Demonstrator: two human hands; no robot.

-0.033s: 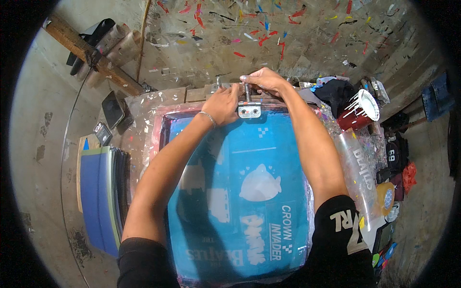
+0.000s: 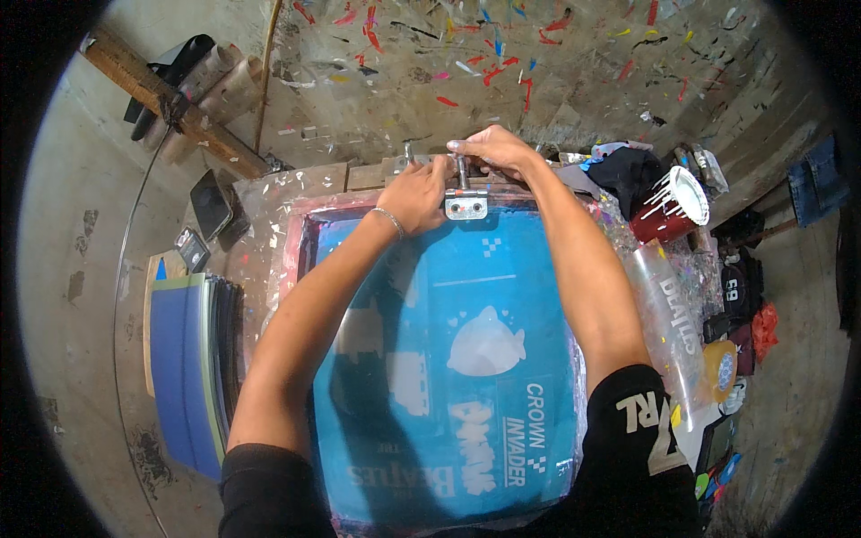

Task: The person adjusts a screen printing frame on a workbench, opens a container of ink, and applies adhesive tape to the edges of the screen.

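Note:
A blue silk screen (image 2: 448,287) with pale printed designs lies in a worn pinkish frame (image 2: 296,251) beneath my arms. A silver hinge clamp (image 2: 466,208) sits on its far edge, with an upright metal bolt (image 2: 462,175). My left hand (image 2: 415,195) is curled beside the bolt, left of the clamp, its fingertips partly hidden. My right hand (image 2: 498,152) pinches the top of the bolt from the right, thumb uppermost, other fingers bent behind it. A second metal bolt (image 2: 407,152) shows just above my left hand.
Left are stacked blue boards (image 2: 188,359) and a dark phone-like device (image 2: 212,202). Right are a red paint can (image 2: 659,220), dark cloth (image 2: 623,179), a clear sheet (image 2: 668,350) and a yellow round container (image 2: 720,368). A paint-streaked wall (image 2: 502,72) stands behind; a wooden beam (image 2: 215,143) slants upper left.

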